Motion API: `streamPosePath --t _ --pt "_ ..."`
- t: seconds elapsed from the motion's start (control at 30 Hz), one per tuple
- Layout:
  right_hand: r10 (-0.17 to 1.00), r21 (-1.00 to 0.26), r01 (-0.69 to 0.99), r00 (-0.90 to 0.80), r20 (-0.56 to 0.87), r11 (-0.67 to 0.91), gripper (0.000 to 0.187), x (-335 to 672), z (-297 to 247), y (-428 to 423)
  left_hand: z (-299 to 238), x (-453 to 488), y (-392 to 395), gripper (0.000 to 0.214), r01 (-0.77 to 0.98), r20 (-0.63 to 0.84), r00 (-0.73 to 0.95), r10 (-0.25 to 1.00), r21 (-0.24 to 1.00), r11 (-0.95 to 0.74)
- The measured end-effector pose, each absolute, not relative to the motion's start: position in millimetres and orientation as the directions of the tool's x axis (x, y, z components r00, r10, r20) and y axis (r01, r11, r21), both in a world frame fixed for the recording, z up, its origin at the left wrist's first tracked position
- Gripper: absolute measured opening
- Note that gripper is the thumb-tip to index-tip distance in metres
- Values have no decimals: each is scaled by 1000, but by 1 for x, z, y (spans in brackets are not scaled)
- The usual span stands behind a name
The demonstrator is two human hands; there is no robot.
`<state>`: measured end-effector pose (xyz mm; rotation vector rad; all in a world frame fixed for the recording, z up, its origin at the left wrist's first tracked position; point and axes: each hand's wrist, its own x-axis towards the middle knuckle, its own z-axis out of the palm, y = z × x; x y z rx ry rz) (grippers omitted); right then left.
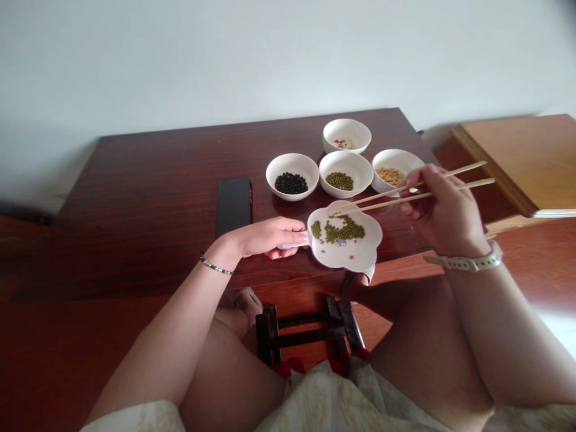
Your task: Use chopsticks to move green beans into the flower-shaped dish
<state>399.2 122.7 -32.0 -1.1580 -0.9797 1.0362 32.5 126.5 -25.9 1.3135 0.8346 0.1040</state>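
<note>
1. My left hand (282,236), at the middle of the frame, is closed on the short handle of a white flower-shaped dish with a purple rim (365,251), thumb above and fingers curled below. I can't tell whether the dish touches the dark reddish-brown wooden counter (157,192).
2. My right hand (443,207), right of centre, is folded around two long pale wooden chopsticks (382,204). Their tips sit over the dish's upper left; whether they pinch anything is too small for me to see.
3. Small round green beans (348,231) lie in the dish, a small patch at its left and a broader one across its middle.
4. Just above the dish in frame I have a round white bowl of green beans (362,171). A white bowl of black beans (275,173) sits left of it, a white bowl of tan beans (405,161) right, and a white bowl of reddish pieces (346,130) above.
5. I'd hold the dish level, since a tilt could roll beans over the rim.
6. I'd set both tips low, either side of one bean at a patch's edge, and squeeze lightly; hard pressure might flick it away.
</note>
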Motion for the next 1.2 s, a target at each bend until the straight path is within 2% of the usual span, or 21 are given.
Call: streamPosePath --t 0.17,0.4,0.77,1.03,1.2 --pt "994 -1000 -16 112 11 13 42 395 -29 115 -26 32 126 38 374 -475 715 514 880 293" --pt "999 -1000 -14 31 9 9 46 394 -31 116 -26 33 126 42 382 -474 714 515 881 280" --pt "997 -999 12 75 31 30 50 391 -30 115 -26 32 125 38 380 -468 715 519 884 274" --pt "976 -998 -18 210 53 58 37 397 -28 118 -26 32 126 40 388 -476 710 519 879 275" --pt "978 -1000 26 210 -1 -7 38 403 -20 115 -27 32 126 39 384 -476 711 518 879 281"
